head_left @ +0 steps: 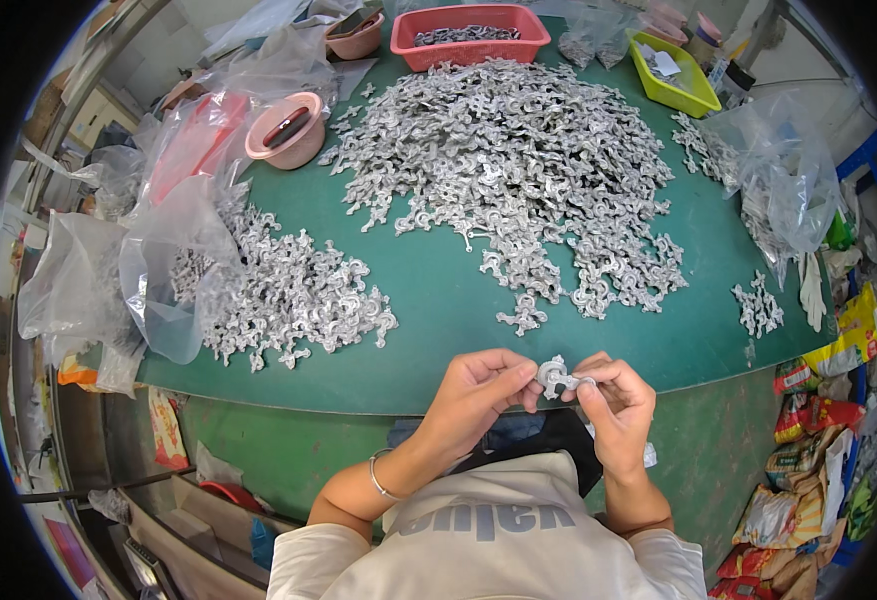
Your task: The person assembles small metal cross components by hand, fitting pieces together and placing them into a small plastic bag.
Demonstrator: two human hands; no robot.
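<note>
A small silver-grey cast metal part (552, 374), with a rounded body and a thin arm, is held up just past the table's near edge. My left hand (478, 396) pinches its left side between thumb and fingers. On the other side, my right hand (614, 405) grips the thin arm end with thumb and forefinger. Beyond my hands a large heap of similar metal castings (528, 150) spreads over the green table (428, 290). A smaller pile of castings (293, 295) lies to the left. One small cluster of castings (526, 315) lies closest to my hands.
Far back stand a red tub (398, 45) holding dark parts and a yellow-green tray (673, 98). A pink bowl (298, 153) stands at the left. Clear plastic bags (163, 275) cover the left end; another plastic bag (788, 170) and a white glove (811, 292) are at the right.
</note>
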